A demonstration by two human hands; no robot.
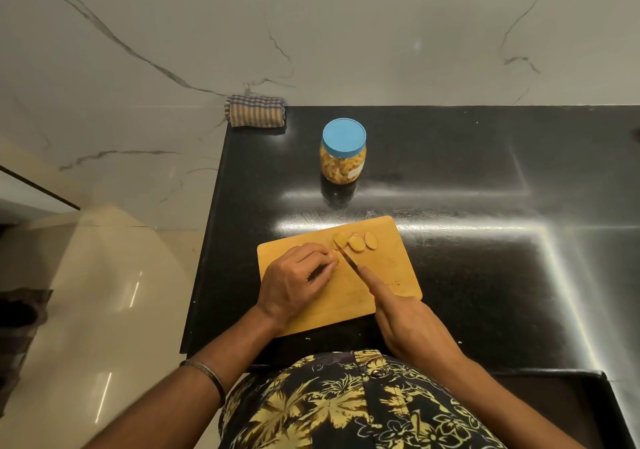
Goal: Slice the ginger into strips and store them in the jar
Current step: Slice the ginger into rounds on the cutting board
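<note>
- My right hand (412, 324), at the near right corner of the cutting board (391, 275), is curled round the knife handle, forefinger stretched along the spine; I judge that finger is what steers the cut, so it should stay straight and low.
- My left hand (294, 282), over the board's near left part, pinches the uncut ginger piece (335, 261) under curled fingertips; most of the piece is hidden by my fingers. Knuckles forward and tips tucked back seems the safe way, since the knife (348, 260) runs just beside them.
- The blade tip lies on the board's middle, touching the nearest of the ginger slices (356, 242). For strips I reckon thin, even cuts, tip kept down on the wood.
- The cut slices lie overlapping toward the board's far edge, out of the blade's path.
- Beyond the board's far edge stands the jar (343, 157), upright, its blue lid (344, 137) on and already holding pale yellow pieces; it must be opened before storing.
</note>
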